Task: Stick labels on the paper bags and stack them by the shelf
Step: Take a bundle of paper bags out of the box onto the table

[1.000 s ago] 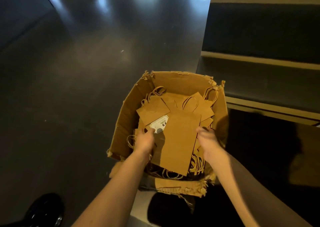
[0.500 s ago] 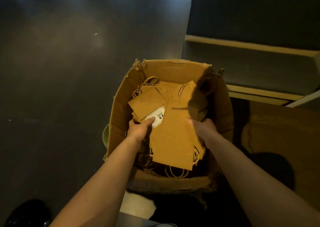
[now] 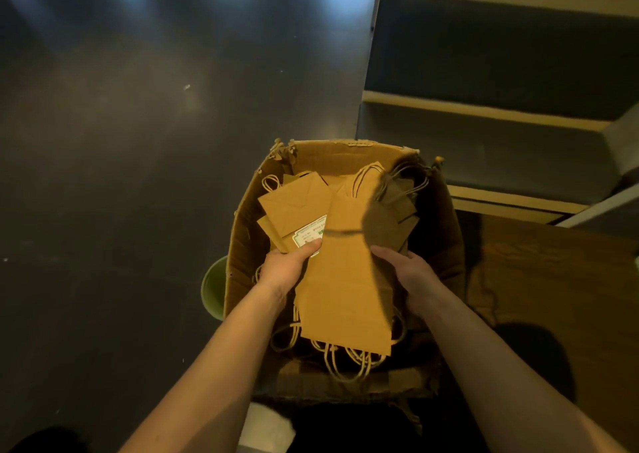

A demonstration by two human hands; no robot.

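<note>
A torn cardboard box [image 3: 242,245] holds several flat brown paper bags with twine handles. On top lies one plain paper bag [image 3: 345,279], lengthwise, its handles toward me. My left hand [image 3: 287,269] grips its left edge, thumb pressing on a white label [image 3: 307,236] stuck on the bag beneath [image 3: 294,207]. My right hand [image 3: 411,272] holds the top bag's right edge, fingers partly tucked under it. More bags [image 3: 397,196] sit at the box's back right, in shadow.
A shelf unit [image 3: 484,113] with pale-edged boards stands to the right behind the box. A wooden surface [image 3: 553,279] lies to the right. A green bucket [image 3: 214,290] peeks out left of the box. Dark shiny floor [image 3: 121,176] spreads to the left.
The top bag has slid left and now covers part of the white label. Both hands keep their hold on the bag's edges. The camera has moved in closer.
</note>
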